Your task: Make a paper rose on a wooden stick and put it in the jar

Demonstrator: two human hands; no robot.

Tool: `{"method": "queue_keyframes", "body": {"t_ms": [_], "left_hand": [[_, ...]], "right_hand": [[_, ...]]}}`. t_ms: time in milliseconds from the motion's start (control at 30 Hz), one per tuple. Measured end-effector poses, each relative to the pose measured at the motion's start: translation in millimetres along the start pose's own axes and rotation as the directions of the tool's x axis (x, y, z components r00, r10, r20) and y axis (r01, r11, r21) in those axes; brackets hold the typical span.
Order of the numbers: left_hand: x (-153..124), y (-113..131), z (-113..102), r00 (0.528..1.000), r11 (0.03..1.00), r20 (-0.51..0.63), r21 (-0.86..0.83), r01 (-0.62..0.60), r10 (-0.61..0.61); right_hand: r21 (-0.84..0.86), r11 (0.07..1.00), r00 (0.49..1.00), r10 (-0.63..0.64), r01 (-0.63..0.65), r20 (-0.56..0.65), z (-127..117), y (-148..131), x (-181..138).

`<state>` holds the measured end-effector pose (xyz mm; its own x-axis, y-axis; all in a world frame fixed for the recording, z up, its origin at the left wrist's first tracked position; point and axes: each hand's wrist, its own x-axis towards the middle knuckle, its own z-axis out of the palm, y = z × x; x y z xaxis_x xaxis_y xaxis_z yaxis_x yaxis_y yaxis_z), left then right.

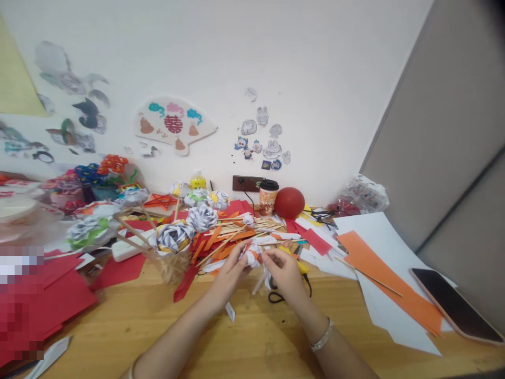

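Note:
Above the middle of the wooden table, both my hands meet at a small white and orange paper flower (252, 253). My left hand (231, 266) is closed round its left side. The fingers of my right hand (282, 266) pinch its right edge. Below the flower a pale stick (259, 283) slants down; whether it is joined to the flower I cannot tell. Just behind my hands lie thin wooden sticks (232, 227) and orange paper strips (211, 239). Beside my right hand rests a yellow tool with a black cord (303, 267), partly hidden by that hand.
Finished paper roses (172, 237) stand in a clear wrapped cup at left. Red paper sheets (69, 292) cover the left side. A lidded paper cup (268, 199) and a red balloon (290, 202) stand by the wall. Orange paper (389, 281) and a phone (457, 302) lie at right.

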<state>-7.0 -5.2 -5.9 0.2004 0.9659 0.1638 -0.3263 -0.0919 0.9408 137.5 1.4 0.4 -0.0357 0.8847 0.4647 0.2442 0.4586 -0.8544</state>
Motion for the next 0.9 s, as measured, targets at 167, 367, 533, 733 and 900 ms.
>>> {"method": "queue_keyframes", "body": {"t_ms": [167, 367, 533, 733, 900], "left_hand": [[-3.6, 7.0, 4.4, 0.997, 0.991, -0.012, 0.114, -0.073, 0.075], [-3.7, 8.0, 3.1, 0.987, 0.947, -0.017, 0.283, -0.15, 0.161], [-1.9, 4.2, 1.3, 0.98, 0.931, -0.02, 0.317, -0.181, 0.197], [-1.5, -1.0, -1.4, 0.976, 0.912, -0.002, 0.358, -0.201, 0.216], [-1.8, -2.6, -2.0, 0.976, 0.896, 0.019, 0.393, -0.205, 0.215]], "right_hand": [[-0.127, 0.98, 0.987, -0.159, 0.154, -0.023, -5.2, -3.2, -2.9], [-0.121, 0.975, 0.982, -0.181, 0.185, 0.045, -5.1, -4.4, -2.3], [-0.063, 0.99, 0.99, -0.123, 0.127, 0.068, -5.2, -5.0, -0.9], [-0.163, 0.969, 0.982, -0.181, 0.186, 0.048, -2.7, -2.6, -2.0], [-0.18, 0.964, 0.981, -0.191, 0.196, 0.043, -0.1, 0.3, -3.9]]}}
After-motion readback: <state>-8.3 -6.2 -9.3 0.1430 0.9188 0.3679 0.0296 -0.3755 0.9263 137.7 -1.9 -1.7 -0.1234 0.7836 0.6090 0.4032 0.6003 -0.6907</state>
